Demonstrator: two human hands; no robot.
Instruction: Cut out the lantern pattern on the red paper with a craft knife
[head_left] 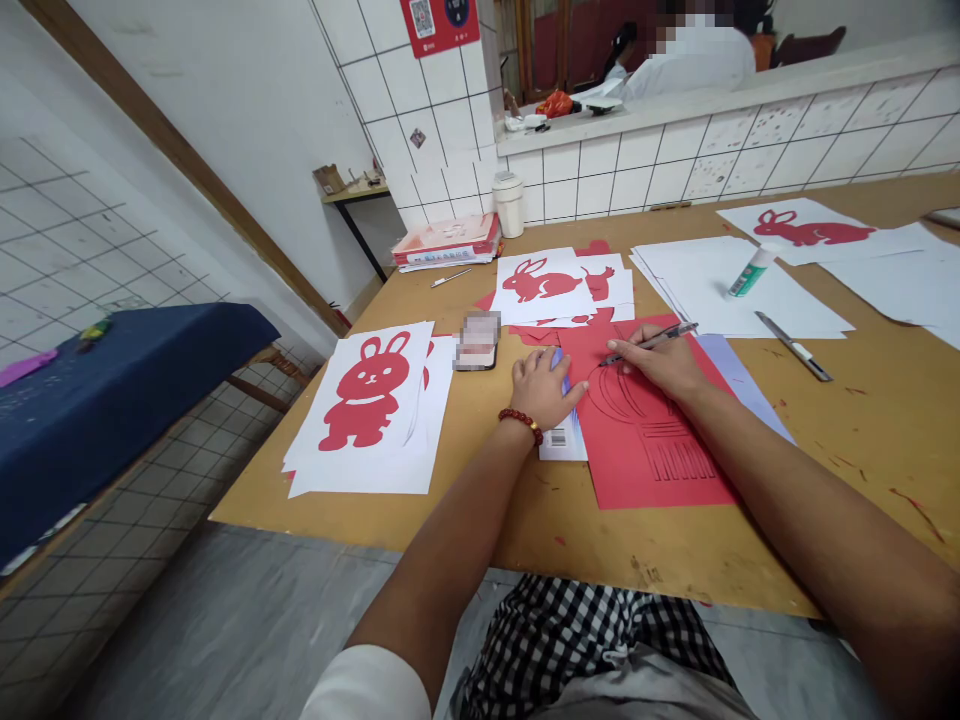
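A red sheet of paper (622,460) lies on the table before me, with a lantern-like outline drawn on it in dark lines: curved strokes above, a fringe below. My right hand (660,360) grips a pen (667,335), its tip touching the sheet near the top of the curves. Flat at the sheet's left edge rests my left hand (544,388), fingers spread, a beaded bracelet on the wrist. Beneath the red sheet is a bluish-white booklet (566,445) with a barcode, partly covered by the sheet and my left hand.
Paper-cut rabbits on white sheets lie left (367,390), behind (544,285) and far right (810,225). A phone (478,342), a glue stick (751,270), a utility knife (795,347), stacked folders (446,240) and a white cup (508,205) are around. Beyond the half-wall sits a person.
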